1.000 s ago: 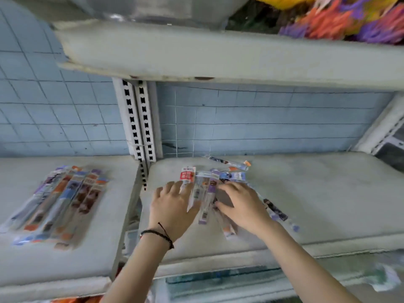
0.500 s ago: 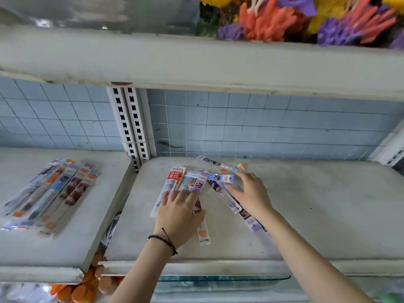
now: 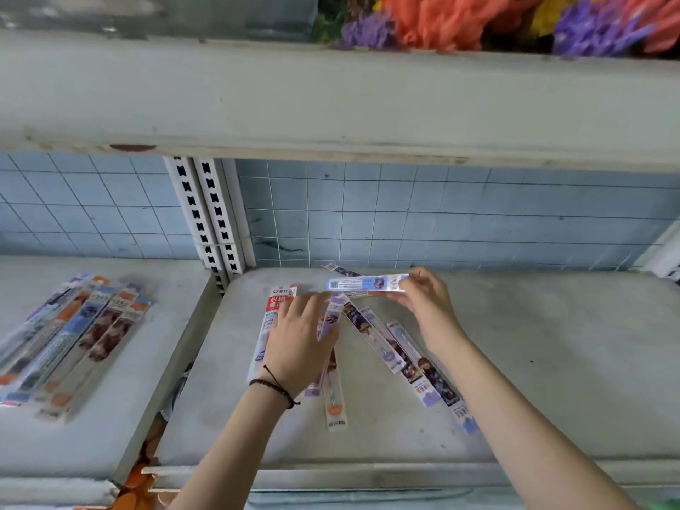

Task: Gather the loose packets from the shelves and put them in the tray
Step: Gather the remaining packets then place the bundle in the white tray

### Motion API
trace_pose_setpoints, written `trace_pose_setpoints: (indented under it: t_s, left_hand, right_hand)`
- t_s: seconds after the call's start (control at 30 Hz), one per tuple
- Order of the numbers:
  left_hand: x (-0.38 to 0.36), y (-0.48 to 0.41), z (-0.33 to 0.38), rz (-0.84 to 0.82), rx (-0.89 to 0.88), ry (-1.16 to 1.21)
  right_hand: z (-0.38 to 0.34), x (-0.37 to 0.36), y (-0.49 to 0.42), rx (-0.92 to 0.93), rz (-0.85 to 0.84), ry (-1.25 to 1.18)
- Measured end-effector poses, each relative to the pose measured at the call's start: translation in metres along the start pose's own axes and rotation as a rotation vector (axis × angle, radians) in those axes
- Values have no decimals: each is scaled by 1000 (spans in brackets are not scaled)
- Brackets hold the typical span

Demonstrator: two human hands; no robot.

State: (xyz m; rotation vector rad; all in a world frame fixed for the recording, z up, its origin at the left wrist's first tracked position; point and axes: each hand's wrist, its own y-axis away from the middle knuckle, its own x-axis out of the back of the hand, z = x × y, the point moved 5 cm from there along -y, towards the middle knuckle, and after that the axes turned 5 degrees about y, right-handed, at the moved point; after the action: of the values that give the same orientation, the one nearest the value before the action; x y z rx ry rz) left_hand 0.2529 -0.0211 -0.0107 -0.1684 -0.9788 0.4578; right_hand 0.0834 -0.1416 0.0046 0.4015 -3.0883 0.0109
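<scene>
Several long, narrow packets lie scattered on the middle grey shelf (image 3: 552, 380). My right hand (image 3: 427, 300) pinches the end of a blue-and-white packet (image 3: 362, 283) and holds it sideways near the back wall. My left hand (image 3: 300, 344) lies flat, fingers spread, on a bunch of packets, among them a red-topped packet (image 3: 274, 307) and a purple packet (image 3: 333, 314). More packets (image 3: 401, 357) fan out towards the front right. No tray is in view.
A second pile of packets (image 3: 73, 336) lies on the left shelf (image 3: 121, 417), past the slotted white upright (image 3: 206, 215). The shelf above (image 3: 331, 104) overhangs closely and carries colourful artificial flowers (image 3: 478, 20). Blue tiled wall (image 3: 441, 215) closes the back.
My right hand has lifted the blue-and-white packet off the pile and moved back and to the right. My left hand slid forward over the packets. The camera came closer.
</scene>
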Motion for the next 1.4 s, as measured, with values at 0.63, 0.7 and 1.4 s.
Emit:
trace_pose_setpoints:
  t_s: [0.63,0.7,1.4]
  left_hand:
    - [-23,-8,40,-260,263,865]
    - [-24,-3,39,-230,300,944]
    - [-23,14,15,119,377,1178]
  right_hand:
    - [-17,8,6,6,-204,204]
    - [3,15,7,-10,-222,592]
    - [24,-2,31,-34,-188,1038]
